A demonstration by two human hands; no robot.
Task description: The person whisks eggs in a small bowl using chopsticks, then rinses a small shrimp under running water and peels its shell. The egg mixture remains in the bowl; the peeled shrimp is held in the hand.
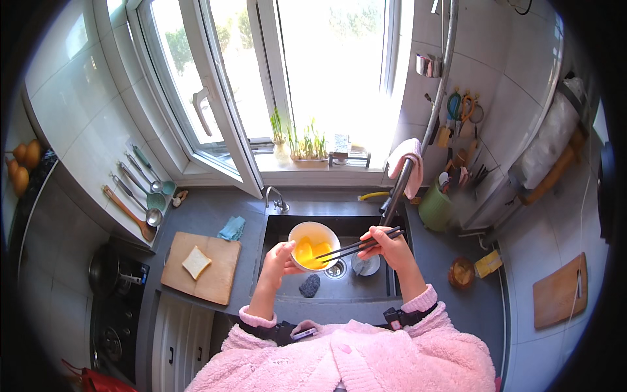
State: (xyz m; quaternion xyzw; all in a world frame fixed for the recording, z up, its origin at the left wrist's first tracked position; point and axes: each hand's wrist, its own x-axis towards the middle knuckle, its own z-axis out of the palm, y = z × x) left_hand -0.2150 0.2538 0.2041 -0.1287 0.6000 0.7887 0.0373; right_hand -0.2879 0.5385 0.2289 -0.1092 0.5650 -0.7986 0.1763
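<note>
Over the sink, my left hand (278,262) grips a white bowl (314,229) by its left side. The bowl is tilted and holds yellow egg (308,255). In my right hand (389,247) is a pair of dark chopsticks (350,249); their tips reach into the egg. A dark scouring pad (309,285) lies in the sink basin (284,290) below the bowl. Beneath my right hand, a small pale bowl (366,267) sits in the sink beside the drain (336,269), partly hidden by the hand and chopsticks.
Left of the sink, a slice of bread (197,262) rests on a wooden cutting board (223,274), near a blue cloth (231,228). A faucet (279,203) stands behind the basin. On the right are a green utensil holder (435,208) and a jar (461,273). An open window sash (215,108) juts inward.
</note>
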